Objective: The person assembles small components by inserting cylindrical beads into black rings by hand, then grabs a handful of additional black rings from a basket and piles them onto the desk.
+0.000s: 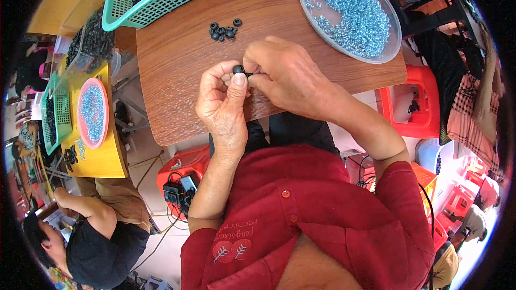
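The left hand (223,102) pinches a small black round piece (238,69) between thumb and fingers, above the wooden table (177,83); just to the piece's right, the right hand (290,72) pinches a dark stub (249,74) (mostly hidden, lying roughly left to right).

Tabletop (177,80) at twelve: wood-grain, smooth, faint sheen. Black piece (238,69), also twelve: smooth, mostly matt. Tray (331,18) at one: clear glossy plastic; blue pieces (359,16) glossy (metal or plastic, unclear). Shirt (328,209) at five: matt cloth.
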`<state>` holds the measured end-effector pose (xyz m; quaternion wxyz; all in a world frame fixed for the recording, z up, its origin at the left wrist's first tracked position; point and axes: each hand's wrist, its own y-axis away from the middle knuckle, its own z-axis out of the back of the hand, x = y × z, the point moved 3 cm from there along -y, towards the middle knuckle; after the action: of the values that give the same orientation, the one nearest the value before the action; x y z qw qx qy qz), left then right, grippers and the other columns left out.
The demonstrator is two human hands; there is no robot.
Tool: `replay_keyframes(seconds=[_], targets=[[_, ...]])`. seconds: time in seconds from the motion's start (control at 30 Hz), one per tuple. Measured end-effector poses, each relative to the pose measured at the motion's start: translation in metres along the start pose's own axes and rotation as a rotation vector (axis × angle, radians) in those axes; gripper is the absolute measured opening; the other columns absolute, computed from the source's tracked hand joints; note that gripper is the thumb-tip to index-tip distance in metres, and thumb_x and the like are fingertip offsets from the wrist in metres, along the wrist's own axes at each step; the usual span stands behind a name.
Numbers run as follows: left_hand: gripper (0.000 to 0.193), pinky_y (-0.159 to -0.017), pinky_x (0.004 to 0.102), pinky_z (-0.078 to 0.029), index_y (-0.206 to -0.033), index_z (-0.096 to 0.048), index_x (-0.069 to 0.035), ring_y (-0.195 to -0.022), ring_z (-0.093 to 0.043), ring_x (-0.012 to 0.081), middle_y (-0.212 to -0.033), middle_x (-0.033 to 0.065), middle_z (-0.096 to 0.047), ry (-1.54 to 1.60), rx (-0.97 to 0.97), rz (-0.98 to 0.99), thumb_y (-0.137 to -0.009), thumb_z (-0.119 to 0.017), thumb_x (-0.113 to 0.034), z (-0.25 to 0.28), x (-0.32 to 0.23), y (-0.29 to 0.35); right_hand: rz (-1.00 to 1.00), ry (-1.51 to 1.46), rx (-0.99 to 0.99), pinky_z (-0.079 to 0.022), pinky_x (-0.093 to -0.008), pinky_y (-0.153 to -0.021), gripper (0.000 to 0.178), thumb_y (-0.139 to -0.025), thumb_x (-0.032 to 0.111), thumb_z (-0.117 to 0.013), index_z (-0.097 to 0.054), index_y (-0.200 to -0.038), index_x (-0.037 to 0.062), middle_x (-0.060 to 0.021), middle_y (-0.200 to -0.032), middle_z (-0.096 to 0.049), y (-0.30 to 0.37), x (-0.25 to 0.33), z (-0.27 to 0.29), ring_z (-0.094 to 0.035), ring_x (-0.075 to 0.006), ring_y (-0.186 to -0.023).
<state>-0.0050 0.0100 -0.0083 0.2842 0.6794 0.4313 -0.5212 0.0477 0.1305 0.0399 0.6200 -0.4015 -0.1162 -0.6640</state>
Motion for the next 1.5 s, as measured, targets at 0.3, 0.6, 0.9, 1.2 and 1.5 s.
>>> replay_keyframes(seconds=[0.3, 0.6, 0.9, 1.2, 1.5], targets=[[0.019, -0.063, 0.0215, -0.047, -0.104, -0.055, 0.002, -0.072, -0.054, 0.0087, -0.087, 0.0052, -0.059, 0.261, -0.006, 0.08, -0.087, -0.061, -0.002, -0.002, 0.0, 0.004, 0.013, -0.242, -0.21, -0.045, -0.0397, -0.064, 0.013, -0.068, 0.004, -0.064, -0.059, -0.08, 0.0038, -0.0116, -0.072, -0.056, 0.021, -0.002, -0.004, -0.054, -0.0306, -0.071], [0.023, -0.064, 0.0247, -0.048, -0.105, -0.056, 0.004, -0.069, -0.057, 0.0134, -0.083, 0.0078, -0.061, 0.41, 0.12, 0.219, -0.085, -0.063, -0.005, 0.001, -0.001, 0.005, -0.33, -0.79, -0.183, -0.046, -0.027, -0.057, 0.008, -0.073, 0.001, -0.065, -0.063, -0.081, 0.001, -0.0067, -0.073, -0.057, 0.023, -0.001, -0.004, -0.058, -0.0119, -0.062], [0.022, -0.061, 0.0217, -0.049, -0.103, -0.058, 0.004, -0.066, -0.058, 0.0109, -0.081, 0.0066, -0.063, 0.283, 0.112, 0.203, -0.083, -0.065, -0.002, 0.004, -0.009, 0.005, -0.167, -0.353, -0.166, -0.047, -0.0311, -0.059, 0.011, -0.073, 0.003, -0.067, -0.06, -0.081, 0.0005, -0.0102, -0.073, -0.057, 0.02, 0.006, 0.008, -0.058, -0.0206, -0.064], [0.022, -0.06, 0.021, -0.049, -0.103, -0.058, 0.005, -0.065, -0.059, 0.0103, -0.081, 0.0073, -0.064, 0.29, 0.141, 0.231, -0.083, -0.065, -0.003, 0.004, -0.012, 0.004, -0.257, -0.454, -0.054, -0.04, -0.02, -0.058, 0.014, -0.075, 0.005, -0.072, -0.064, -0.086, 0.0022, 0.0005, -0.077, -0.055, 0.02, 0.003, 0.013, -0.051, -0.0052, -0.069], [0.022, -0.06, 0.022, -0.05, -0.102, -0.059, 0.004, -0.064, -0.059, 0.0108, -0.081, 0.0074, -0.064, 0.284, 0.153, 0.248, -0.083, -0.066, -0.003, 0.004, -0.008, 0.005, -0.31, -0.581, -0.028, -0.039, -0.0185, -0.059, 0.012, -0.074, 0.001, -0.071, -0.067, -0.085, 0.0023, 0.0014, -0.076, -0.056, 0.022, 0.003, 0.014, -0.052, -0.0042, -0.07]])
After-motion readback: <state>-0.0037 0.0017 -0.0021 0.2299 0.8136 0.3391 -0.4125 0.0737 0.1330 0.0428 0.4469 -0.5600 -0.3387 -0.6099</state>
